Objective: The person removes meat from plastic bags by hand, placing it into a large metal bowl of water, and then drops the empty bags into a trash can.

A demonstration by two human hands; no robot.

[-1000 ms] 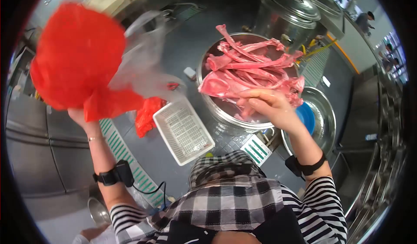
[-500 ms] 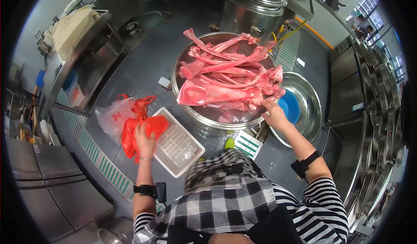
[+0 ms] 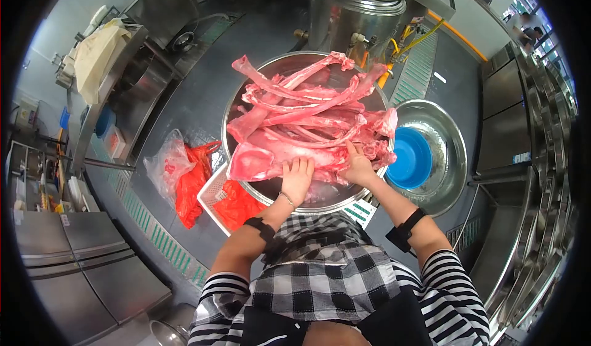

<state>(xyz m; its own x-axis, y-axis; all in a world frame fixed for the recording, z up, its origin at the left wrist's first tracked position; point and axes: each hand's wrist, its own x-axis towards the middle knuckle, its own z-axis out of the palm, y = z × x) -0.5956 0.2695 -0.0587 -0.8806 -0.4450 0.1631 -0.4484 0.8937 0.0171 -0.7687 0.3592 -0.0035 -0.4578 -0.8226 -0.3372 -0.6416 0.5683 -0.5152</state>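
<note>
A heap of raw, meaty bones [image 3: 308, 103] fills a wide steel basin [image 3: 231, 109], several of them reaching past its rim. Across the front of the heap lies a large, thick bone [image 3: 253, 161] with a broad end at the left. My left hand [image 3: 298, 180] grips this bone near its middle, fingers over the top. Farther right, my right hand [image 3: 359, 167] closes round its narrower end among the other bones. The undersides of both hands are hidden.
Left of the basin, a white plastic basket [image 3: 212, 192] holds a red bag [image 3: 233, 205]; more red and clear bags [image 3: 188, 186] lie beside it. At right, a blue tub [image 3: 409, 158] sits in a steel bowl [image 3: 454, 161]. A tall steel pot [image 3: 357, 26] stands behind.
My left hand has let go of the red bag, which now partly lies in the basket, and moved right onto the large bone. My right hand has shifted inward from the basin's right edge.
</note>
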